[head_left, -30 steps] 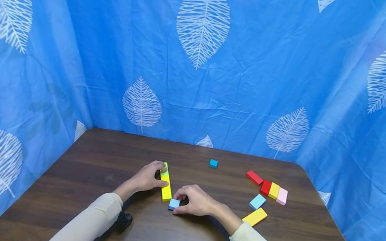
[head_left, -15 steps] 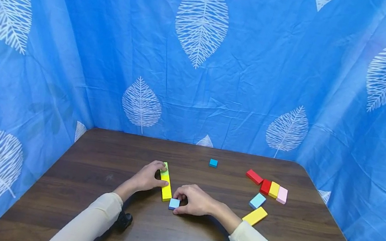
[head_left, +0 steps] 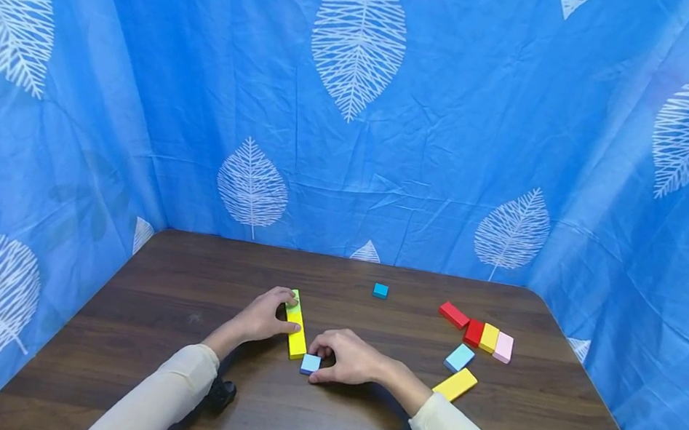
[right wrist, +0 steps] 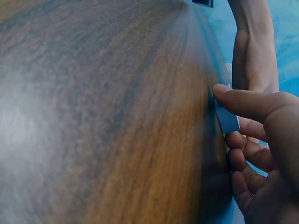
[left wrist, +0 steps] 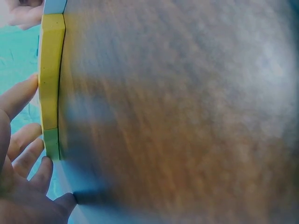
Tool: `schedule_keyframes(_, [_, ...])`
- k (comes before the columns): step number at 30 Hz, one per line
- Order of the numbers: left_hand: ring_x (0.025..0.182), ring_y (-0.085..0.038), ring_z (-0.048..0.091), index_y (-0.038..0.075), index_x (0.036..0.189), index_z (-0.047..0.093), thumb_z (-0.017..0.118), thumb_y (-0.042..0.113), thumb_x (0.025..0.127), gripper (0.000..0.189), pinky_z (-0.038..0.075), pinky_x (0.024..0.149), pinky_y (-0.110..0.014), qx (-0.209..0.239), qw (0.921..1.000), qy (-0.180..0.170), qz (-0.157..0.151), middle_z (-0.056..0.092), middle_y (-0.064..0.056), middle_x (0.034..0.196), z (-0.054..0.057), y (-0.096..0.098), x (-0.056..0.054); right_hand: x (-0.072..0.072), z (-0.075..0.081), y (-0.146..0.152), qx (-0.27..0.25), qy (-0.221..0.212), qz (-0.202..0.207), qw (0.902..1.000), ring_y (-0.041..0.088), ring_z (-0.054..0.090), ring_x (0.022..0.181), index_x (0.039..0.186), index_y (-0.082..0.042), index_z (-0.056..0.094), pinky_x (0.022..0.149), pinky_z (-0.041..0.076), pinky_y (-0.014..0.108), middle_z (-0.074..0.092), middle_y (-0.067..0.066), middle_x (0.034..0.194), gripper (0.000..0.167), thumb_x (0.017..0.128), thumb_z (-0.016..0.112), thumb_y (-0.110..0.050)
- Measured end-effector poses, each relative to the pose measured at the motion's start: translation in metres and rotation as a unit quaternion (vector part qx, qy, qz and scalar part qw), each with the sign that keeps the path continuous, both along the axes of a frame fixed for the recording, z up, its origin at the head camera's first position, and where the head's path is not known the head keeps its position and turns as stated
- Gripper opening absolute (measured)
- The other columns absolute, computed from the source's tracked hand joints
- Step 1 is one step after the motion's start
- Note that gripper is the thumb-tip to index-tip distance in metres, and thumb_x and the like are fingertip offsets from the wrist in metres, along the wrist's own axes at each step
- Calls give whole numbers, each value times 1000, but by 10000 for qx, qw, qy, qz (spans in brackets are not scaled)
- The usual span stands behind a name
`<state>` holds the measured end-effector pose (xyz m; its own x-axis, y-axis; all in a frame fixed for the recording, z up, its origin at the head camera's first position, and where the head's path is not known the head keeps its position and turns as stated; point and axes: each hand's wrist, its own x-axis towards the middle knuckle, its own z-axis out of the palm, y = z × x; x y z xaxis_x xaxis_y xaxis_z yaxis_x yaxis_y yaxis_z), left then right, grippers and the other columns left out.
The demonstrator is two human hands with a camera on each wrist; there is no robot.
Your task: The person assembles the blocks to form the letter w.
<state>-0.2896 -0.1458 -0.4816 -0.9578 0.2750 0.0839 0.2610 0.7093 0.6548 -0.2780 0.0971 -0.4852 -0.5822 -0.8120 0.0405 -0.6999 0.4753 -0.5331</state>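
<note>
A long yellow block [head_left: 295,344] and a small green block [head_left: 295,294] lie end to end on the wooden table. My left hand [head_left: 264,315] holds this row from the left, its thumb on the yellow block and its curved fingers at the green one. In the left wrist view the green block [left wrist: 52,143] sits flush against the yellow block [left wrist: 50,74]. My right hand [head_left: 352,358] pinches a small light blue block [head_left: 310,364] between thumb and fingers, right by the yellow block's near end. The right wrist view shows the thumb over the blue block [right wrist: 227,119].
A small teal block [head_left: 381,291] lies farther back. To the right are a red block [head_left: 454,316], a smaller red one [head_left: 474,334], a yellow one [head_left: 489,339], a pink one [head_left: 503,347], a light blue one [head_left: 459,358] and a long yellow one [head_left: 456,386]. A blue curtain [head_left: 446,148] hangs behind.
</note>
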Motion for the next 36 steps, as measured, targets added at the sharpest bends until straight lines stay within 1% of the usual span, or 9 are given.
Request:
schedule_keyframes(4, [130, -38, 52, 0, 130, 66, 85, 19, 88, 50, 46, 107, -51, 1, 10000, -1, -7, 52, -18, 146, 0, 0, -1, 1, 0, 0, -4, -29, -37, 10000, 4, 55, 83, 106, -15, 70, 76, 49, 21, 60, -14, 93, 27, 88, 86, -28])
schedule_keyframes(7, [130, -38, 52, 0, 130, 66, 85, 19, 88, 50, 46, 107, -51, 1, 10000, -5, -11, 52, -18, 145, 0, 0, -1, 1, 0, 0, -8, -9, -15, 10000, 3, 55, 83, 106, -15, 69, 76, 50, 21, 60, -14, 93, 27, 88, 86, -28])
schedule_keyframes(12, [130, -38, 52, 0, 131, 66, 85, 20, 88, 50, 46, 107, -52, -38, 10000, 28, -5, 52, -19, 145, -1, 0, -2, -1, 2, 3, 12, -20, 11, 10000, 4, 55, 84, 113, -15, 69, 76, 49, 21, 60, -14, 93, 34, 89, 85, -33])
schedule_keyframes(16, [129, -38, 53, 0, 131, 65, 85, 20, 88, 51, 46, 106, -51, -46, 10000, 32, 25, 52, -18, 145, 0, 0, -1, -1, 6, 9, -20, -100, 41, 9999, 5, 56, 86, 121, -15, 69, 78, 50, 23, 62, -12, 94, 36, 92, 81, -34])
schedule_keyframes(21, [129, -37, 53, -1, 132, 65, 85, 20, 88, 52, 47, 105, -50, -47, 10000, 25, 20, 51, -18, 146, 0, 0, 0, 0, 13, 27, -30, -60, -59, 10000, 8, 59, 91, 127, -12, 68, 84, 52, 27, 64, -9, 100, 38, 96, 77, -32])
schedule_keyframes(25, [131, -37, 52, 0, 133, 64, 84, 20, 90, 52, 47, 106, -49, -65, 10000, 18, 1, 50, -18, 147, 1, 0, 0, 0, 20, 45, 21, 70, -284, 9996, 12, 60, 94, 127, -11, 69, 86, 53, 31, 66, -6, 103, 36, 96, 76, -29])
schedule_keyframes(29, [132, -37, 51, 0, 134, 64, 84, 20, 89, 53, 46, 107, -49, -82, 10000, 6, 16, 50, -18, 148, 0, 0, 0, -1, 25, 63, -15, 235, -456, 9987, 15, 62, 100, 126, -9, 69, 89, 54, 37, 68, -3, 109, 36, 96, 76, -29])
schedule_keyframes(33, [132, -37, 51, 0, 133, 64, 84, 20, 89, 53, 46, 107, -50, -91, 10000, -19, 33, 50, -18, 148, 0, 0, 0, -3, 29, 82, -91, 228, -631, 9977, 17, 63, 105, 128, -7, 68, 92, 55, 42, 69, 2, 116, 40, 97, 75, -31])
schedule_keyframes(36, [131, -37, 51, 1, 133, 65, 84, 21, 89, 52, 46, 107, -50, -89, 9999, -29, 47, 50, -18, 148, -1, 0, 1, -5, 30, 95, -149, 198, -754, 9968, 19, 63, 105, 129, -5, 67, 92, 56, 43, 70, 5, 117, 42, 97, 74, -32])
